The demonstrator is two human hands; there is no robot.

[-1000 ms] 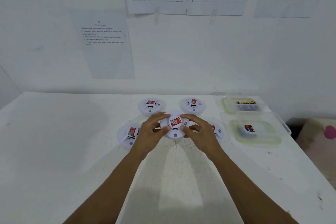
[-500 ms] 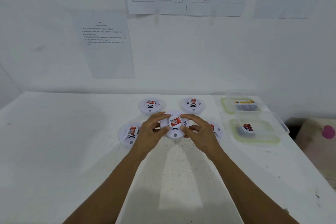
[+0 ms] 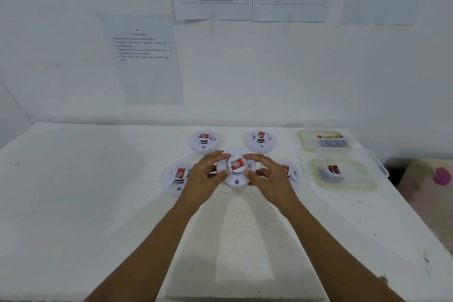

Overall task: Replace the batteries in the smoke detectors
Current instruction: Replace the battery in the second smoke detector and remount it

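Hands both on the middle smoke detector [image 3: 236,171], at the centre of the group on the white table [image 3: 73,203]; we cannot tell whether it rests there or is just lifted. The left hand [image 3: 204,179] is curled round its left side, thumb on the near edge, fingers over the far edge. The right hand [image 3: 269,179] mirrors this on the right side. Both grip it. Its red label faces up between the two thumbs.

Against half a second ago, and a second ago, we find no real change: same grip, same spot for the detector, forearms on the same lines.

Four more ring the held one: far left detector [image 3: 205,141], far right detector [image 3: 260,140], near left detector [image 3: 175,179] just beside the left hand, near right detector [image 3: 291,174] partly hidden behind the right hand. All sit label up.

To the right, apart from the hands, we note two clear tubs with green rims. The far tub [image 3: 302,140] holds yellow-ended batteries [image 3: 329,139]. The near tub [image 3: 348,188] holds red and dark batteries [image 3: 333,170]. Printed sheets [image 3: 144,56] hang on the wall behind
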